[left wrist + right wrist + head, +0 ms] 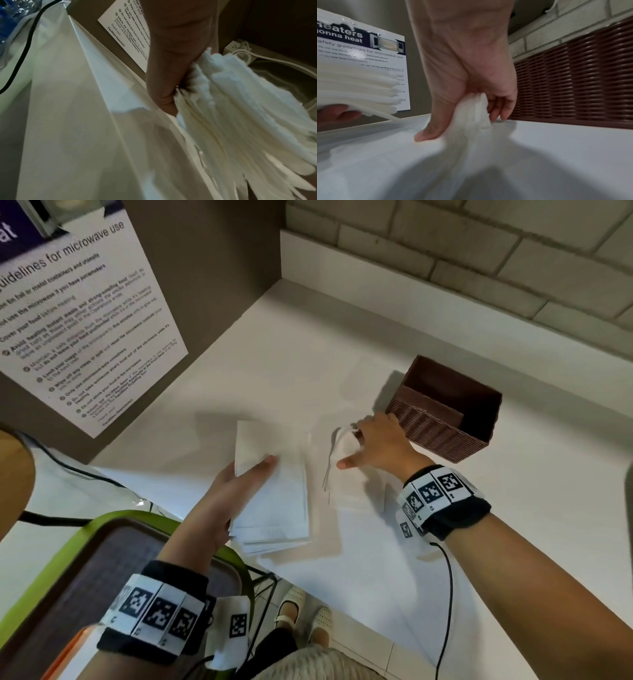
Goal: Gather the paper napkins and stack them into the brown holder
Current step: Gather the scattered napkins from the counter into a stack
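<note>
My left hand (236, 487) holds a thick stack of white paper napkins (274, 491) just above the white counter, thumb on top, fingers below; the fanned napkin stack (240, 121) fills the left wrist view beside my left hand (164, 81). My right hand (373, 446) pinches loose napkins (346, 450) off the counter next to the brown holder (445, 409). In the right wrist view my right hand (471, 108) lifts a napkin (471, 128) in front of the holder's ribbed wall (573, 81). The holder looks empty inside.
A brown panel with a microwave-use poster (78, 320) stands at the left. A brick wall (479, 251) runs behind the counter (308, 354). A green-rimmed tray (85, 559) sits below the counter edge at the lower left, with black cables nearby.
</note>
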Motion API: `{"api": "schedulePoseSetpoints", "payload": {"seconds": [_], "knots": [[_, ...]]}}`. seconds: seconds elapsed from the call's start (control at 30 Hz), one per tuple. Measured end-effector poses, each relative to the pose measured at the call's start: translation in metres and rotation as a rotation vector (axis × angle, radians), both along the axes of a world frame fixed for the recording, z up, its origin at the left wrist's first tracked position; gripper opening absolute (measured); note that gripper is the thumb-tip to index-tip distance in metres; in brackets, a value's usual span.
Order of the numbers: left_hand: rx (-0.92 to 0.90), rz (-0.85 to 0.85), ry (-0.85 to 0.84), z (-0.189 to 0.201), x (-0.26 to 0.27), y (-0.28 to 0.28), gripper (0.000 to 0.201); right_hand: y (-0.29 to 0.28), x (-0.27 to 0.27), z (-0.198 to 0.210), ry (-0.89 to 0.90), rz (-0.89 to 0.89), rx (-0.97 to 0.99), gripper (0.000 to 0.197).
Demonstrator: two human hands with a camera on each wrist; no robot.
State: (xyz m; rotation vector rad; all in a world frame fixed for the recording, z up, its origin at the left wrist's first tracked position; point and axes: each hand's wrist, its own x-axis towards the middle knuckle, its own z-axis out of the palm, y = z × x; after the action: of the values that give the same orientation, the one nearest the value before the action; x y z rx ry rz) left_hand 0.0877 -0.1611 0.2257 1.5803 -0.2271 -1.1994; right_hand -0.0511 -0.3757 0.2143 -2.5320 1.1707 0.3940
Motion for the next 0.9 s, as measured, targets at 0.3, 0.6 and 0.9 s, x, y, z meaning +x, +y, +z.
{"api": "schedulePoseSetpoints", "payload": {"seconds": [0.3,0.6,0.9], "knots": [[-0.003,0.033,0.011,0.002,0.003,-0.003,0.037,0.005,-0.016,0.002,-0.42,-0.309,0.333,0.118],[-0.019,0.034,0.016,-0.006,0.0,-0.005,0.043,0.024,-0.032,0.018,-0.697,-0.541,0.564,0.052],[-0.16,0.002,0.091,0.001,-0.022,-0.026,0.048,0.055,-0.059,0.115,-1.049,-0.426,0.977,0.029]]}}
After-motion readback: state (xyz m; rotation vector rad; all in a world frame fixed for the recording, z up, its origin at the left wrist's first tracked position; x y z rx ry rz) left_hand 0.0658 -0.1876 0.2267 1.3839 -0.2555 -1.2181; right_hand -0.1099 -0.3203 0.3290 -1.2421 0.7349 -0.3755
